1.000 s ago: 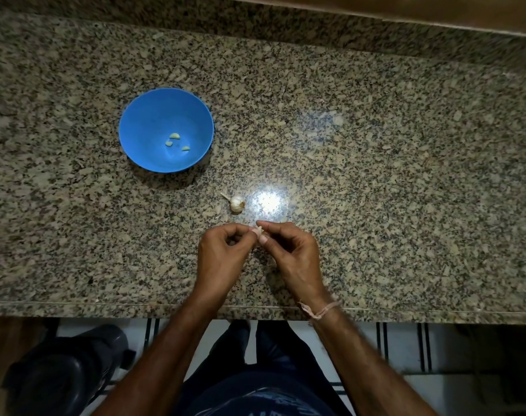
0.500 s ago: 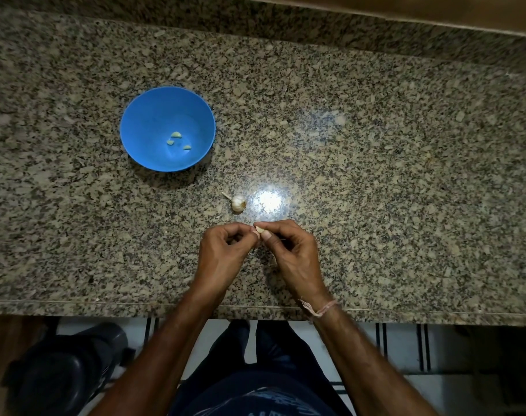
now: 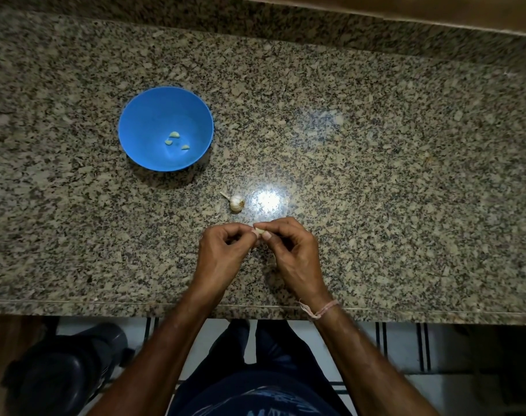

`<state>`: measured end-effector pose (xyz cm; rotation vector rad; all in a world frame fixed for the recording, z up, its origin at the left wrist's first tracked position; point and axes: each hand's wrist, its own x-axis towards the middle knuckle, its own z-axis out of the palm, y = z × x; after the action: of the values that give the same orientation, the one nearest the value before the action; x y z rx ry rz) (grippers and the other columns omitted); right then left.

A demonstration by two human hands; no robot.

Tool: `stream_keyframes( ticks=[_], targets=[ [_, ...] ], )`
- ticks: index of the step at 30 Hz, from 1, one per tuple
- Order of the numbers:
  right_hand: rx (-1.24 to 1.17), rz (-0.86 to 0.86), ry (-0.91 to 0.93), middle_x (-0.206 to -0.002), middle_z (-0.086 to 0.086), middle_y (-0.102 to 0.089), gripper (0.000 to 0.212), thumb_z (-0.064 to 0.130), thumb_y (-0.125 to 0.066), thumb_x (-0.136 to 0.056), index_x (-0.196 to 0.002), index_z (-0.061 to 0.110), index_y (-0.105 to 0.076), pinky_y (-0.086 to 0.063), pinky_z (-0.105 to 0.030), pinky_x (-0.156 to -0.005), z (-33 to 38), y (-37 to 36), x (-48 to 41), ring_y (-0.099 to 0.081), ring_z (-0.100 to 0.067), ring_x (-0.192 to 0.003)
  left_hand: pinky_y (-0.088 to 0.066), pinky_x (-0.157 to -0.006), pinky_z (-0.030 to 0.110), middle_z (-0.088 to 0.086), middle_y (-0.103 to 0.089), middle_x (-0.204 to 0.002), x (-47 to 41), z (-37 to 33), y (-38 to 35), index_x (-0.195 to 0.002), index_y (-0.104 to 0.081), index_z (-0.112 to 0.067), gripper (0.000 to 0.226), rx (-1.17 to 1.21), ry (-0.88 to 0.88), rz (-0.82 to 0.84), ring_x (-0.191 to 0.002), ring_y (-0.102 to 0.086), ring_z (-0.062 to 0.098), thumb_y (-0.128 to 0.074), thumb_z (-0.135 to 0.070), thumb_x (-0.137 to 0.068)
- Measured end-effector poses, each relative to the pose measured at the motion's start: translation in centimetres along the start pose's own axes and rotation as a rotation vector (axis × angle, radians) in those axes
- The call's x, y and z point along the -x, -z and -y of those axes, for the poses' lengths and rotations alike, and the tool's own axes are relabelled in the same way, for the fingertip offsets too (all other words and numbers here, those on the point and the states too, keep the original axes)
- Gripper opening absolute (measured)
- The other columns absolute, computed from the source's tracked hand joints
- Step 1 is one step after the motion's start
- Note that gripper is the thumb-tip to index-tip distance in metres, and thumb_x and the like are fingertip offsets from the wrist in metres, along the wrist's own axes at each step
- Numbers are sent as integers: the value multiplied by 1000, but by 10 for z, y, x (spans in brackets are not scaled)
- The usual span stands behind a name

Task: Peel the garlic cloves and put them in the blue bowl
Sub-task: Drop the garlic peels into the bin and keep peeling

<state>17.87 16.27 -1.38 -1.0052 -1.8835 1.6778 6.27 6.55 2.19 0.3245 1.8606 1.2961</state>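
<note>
From the head camera, which looks down on the work place, I see a person standing at a speckled granite counter (image 3: 375, 181). Both forearms come up from the bottom edge and the two hands meet over the near part of the counter, a little in front of its edge.

The left hand (image 3: 222, 253) has its fingers curled inward, and its thumb and first fingers pinch one end of a small pale garlic clove (image 3: 258, 231). The right hand (image 3: 294, 250) is also curled, and its thumb and forefinger pinch the same clove from the other side. So the clove is held between the two hands, above the counter. It is too small to tell how much skin is on it.

Just beyond the hands, on the counter, lies the garlic bulb (image 3: 236, 203), whitish, with its dry stem pointing to the far left. Beside it on the right there is a bright reflection of a lamp (image 3: 267, 201) on the stone.

Further away and to the left stands the blue bowl (image 3: 141, 115), well apart from the hands. In its bottom lie three peeled cloves (image 3: 174, 134), pale yellow and near each other.

The right wrist carries a thin pinkish thread bracelet (image 3: 323, 309). Under the counter edge I see the person's dark clothing, a tiled floor with dark stripes (image 3: 420, 346), and at the left a dark round object (image 3: 60, 373) which I cannot identify.
</note>
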Motion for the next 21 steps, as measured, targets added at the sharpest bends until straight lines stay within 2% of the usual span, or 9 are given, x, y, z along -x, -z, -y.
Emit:
stream_keyframes(
  ticks=[5,10,13,15,18,19,21],
  targets=[
    [-25,-6,-11,-100,-4,-71,14,6,-71,-96,-107,7,-79,-59,-41,-87,3,0,1,-68,-21,-98,-60,-82,38,5,-78,-83,0,3,-3,-89,-81,-12,12,15,-28,-23,-87,-75,26,-71,-13,-96],
    [-36,-17,-39,-105,-5,-71,16,6,-70,-96,-110,7,-79,-60,-42,-90,3,0,2,-69,-21,-102,-55,-78,20,8,-79,-87,3,0,-5,-94,-80,-5,17,123,33,-25,-88,-76,16,-65,-10,-100],
    [16,-11,11,-102,-4,-71,15,5,-70,-96,-108,7,-79,-60,-38,-86,4,-1,1,-69,-20,-99,-53,-72,16,10,-78,-85,4,-2,-3,-91,-79,-4,16,115,16,-8,-84,-74,13,-66,-9,-98],
    [41,-11,25,-100,-4,-71,16,3,-70,-95,-107,8,-79,-59,-34,-84,6,-1,1,-69,-19,-97,-53,-70,18,9,-77,-83,3,0,-2,-87,-79,-7,15,92,11,-23,-81,-73,15,-68,-9,-97],
    [82,-18,55,-99,-4,-71,18,-1,-70,-94,-106,7,-80,-59,-31,-82,7,-1,1,-69,-17,-95,-59,-74,40,12,-75,-82,1,5,-3,-86,-79,-11,15,61,4,-27,-83,-71,34,-69,-11,-96],
    [96,-16,67,-98,-4,-71,19,-2,-70,-93,-106,8,-80,-58,-30,-81,7,-1,1,-68,-17,-95,-59,-77,44,12,-75,-82,0,6,-3,-86,-79,-11,14,62,2,-28,-83,-71,35,-69,-11,-96],
    [122,-16,83,-98,-2,-71,20,-3,-70,-93,-106,9,-80,-57,-27,-81,6,-1,1,-68,-15,-95,-58,-79,39,11,-75,-82,0,7,-3,-86,-79,-11,14,76,8,-32,-80,-71,26,-69,-11,-95]
  ],
)
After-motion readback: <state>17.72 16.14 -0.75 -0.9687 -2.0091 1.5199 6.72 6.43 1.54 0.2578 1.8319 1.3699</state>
